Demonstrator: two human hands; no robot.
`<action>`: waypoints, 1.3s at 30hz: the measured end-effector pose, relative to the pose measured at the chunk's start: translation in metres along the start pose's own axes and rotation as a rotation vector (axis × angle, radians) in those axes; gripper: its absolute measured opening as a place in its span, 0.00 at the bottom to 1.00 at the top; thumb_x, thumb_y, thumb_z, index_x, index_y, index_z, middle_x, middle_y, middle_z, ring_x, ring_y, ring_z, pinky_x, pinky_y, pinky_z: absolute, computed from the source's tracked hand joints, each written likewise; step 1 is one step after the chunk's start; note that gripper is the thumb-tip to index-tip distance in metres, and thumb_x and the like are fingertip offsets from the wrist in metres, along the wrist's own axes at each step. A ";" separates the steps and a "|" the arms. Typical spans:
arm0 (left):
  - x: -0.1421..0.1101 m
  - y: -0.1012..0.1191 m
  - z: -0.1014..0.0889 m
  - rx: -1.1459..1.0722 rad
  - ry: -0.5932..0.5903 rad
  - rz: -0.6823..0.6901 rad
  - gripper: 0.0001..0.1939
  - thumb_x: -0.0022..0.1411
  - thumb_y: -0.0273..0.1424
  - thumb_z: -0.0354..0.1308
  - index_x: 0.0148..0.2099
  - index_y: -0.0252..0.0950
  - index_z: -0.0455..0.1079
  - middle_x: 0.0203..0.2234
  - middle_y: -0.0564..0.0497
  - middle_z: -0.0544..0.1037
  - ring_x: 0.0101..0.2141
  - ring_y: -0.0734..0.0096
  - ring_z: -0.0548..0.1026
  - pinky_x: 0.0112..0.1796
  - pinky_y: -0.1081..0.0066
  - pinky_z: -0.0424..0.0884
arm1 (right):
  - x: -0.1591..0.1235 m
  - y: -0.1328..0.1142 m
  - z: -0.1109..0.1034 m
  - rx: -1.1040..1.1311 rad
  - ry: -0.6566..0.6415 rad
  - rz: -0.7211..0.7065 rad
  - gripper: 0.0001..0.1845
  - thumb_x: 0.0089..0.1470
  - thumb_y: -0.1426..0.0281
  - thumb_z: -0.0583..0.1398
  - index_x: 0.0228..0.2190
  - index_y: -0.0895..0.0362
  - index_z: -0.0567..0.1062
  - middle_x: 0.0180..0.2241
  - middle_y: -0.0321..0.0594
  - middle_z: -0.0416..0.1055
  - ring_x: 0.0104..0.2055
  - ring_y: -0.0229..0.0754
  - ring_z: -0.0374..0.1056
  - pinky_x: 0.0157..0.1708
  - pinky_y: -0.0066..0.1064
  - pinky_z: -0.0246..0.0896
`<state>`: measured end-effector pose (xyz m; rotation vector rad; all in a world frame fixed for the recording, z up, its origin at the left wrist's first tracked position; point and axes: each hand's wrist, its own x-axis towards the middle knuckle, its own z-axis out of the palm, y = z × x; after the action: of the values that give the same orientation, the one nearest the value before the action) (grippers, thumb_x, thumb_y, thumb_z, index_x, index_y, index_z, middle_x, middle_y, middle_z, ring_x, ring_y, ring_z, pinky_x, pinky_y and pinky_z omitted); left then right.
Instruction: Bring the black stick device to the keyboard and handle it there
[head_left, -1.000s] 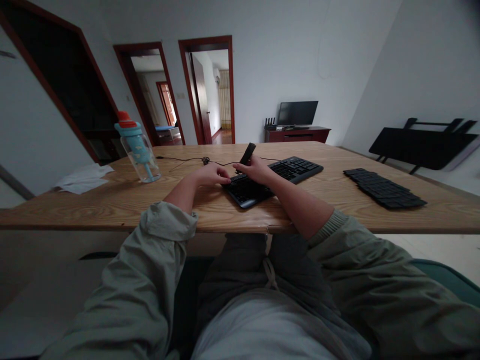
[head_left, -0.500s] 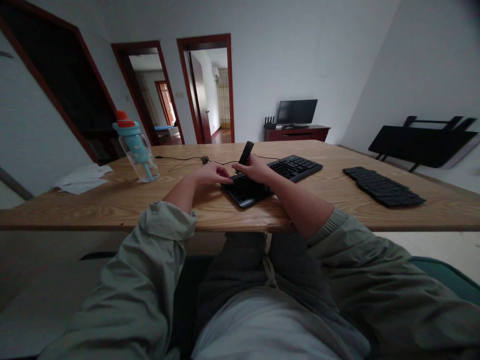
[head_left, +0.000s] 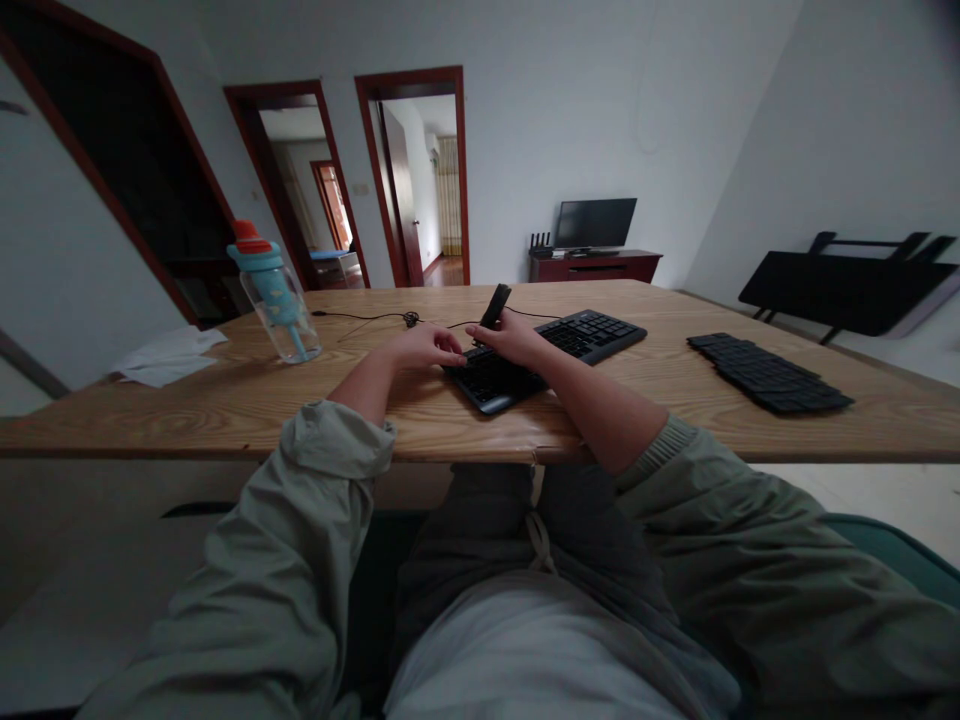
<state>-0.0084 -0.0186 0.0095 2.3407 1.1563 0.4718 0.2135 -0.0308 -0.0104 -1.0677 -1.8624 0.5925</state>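
Observation:
A black keyboard (head_left: 570,345) lies at an angle on the wooden table (head_left: 225,400) in front of me. My right hand (head_left: 514,338) rests over its left part, closed round a slim black tool (head_left: 495,303) that sticks up and away from me. My left hand (head_left: 427,347) sits at the keyboard's left end with the fingers curled down and the fingertips touching the keys beside the tool. What lies under the fingertips is hidden.
A clear water bottle (head_left: 274,295) with a blue and orange lid stands at the left. White cloth or paper (head_left: 169,355) lies further left. A flat black key mat (head_left: 769,372) is at the right. A thin cable (head_left: 375,320) runs behind the hands.
Hardly anything moved: both hands stay at the keyboard's left end, and the view shifted slightly.

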 end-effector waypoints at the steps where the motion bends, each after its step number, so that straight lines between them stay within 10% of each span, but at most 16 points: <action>1: 0.000 0.000 0.000 0.003 0.000 0.000 0.15 0.54 0.40 0.69 0.40 0.35 0.80 0.34 0.47 0.82 0.36 0.63 0.77 0.38 0.66 0.71 | 0.000 0.001 0.000 -0.006 0.003 0.015 0.13 0.58 0.60 0.66 0.34 0.57 0.75 0.35 0.43 0.78 0.36 0.43 0.71 0.39 0.34 0.67; 9: 0.003 -0.005 0.000 -0.019 -0.020 0.040 0.17 0.53 0.42 0.68 0.40 0.35 0.79 0.34 0.48 0.81 0.36 0.63 0.77 0.38 0.67 0.71 | 0.003 0.008 0.002 -0.021 0.009 0.077 0.15 0.58 0.57 0.66 0.33 0.57 0.74 0.31 0.41 0.77 0.32 0.42 0.70 0.35 0.34 0.65; 18: 0.001 -0.001 -0.001 -0.069 -0.029 0.044 0.19 0.49 0.43 0.71 0.39 0.36 0.78 0.33 0.49 0.81 0.34 0.65 0.77 0.37 0.68 0.71 | 0.004 0.006 -0.002 0.026 -0.119 -0.173 0.12 0.59 0.60 0.65 0.38 0.57 0.77 0.40 0.44 0.79 0.41 0.44 0.73 0.46 0.36 0.67; 27: 0.002 0.000 0.001 -0.068 0.017 0.017 0.20 0.51 0.42 0.71 0.43 0.36 0.78 0.33 0.49 0.81 0.35 0.64 0.77 0.36 0.68 0.72 | 0.000 0.006 -0.001 0.025 -0.014 0.039 0.14 0.59 0.59 0.65 0.32 0.57 0.74 0.30 0.40 0.76 0.32 0.40 0.69 0.37 0.34 0.67; 39: 0.000 0.005 0.001 -0.086 0.015 0.020 0.14 0.52 0.33 0.72 0.41 0.35 0.76 0.32 0.51 0.79 0.32 0.67 0.74 0.36 0.67 0.71 | -0.008 -0.012 -0.004 0.080 -0.147 -0.176 0.14 0.57 0.59 0.67 0.37 0.58 0.79 0.38 0.46 0.79 0.41 0.46 0.72 0.46 0.38 0.69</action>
<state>-0.0049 -0.0211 0.0117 2.2804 1.0984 0.5361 0.2142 -0.0435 -0.0031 -0.8167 -2.0174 0.6500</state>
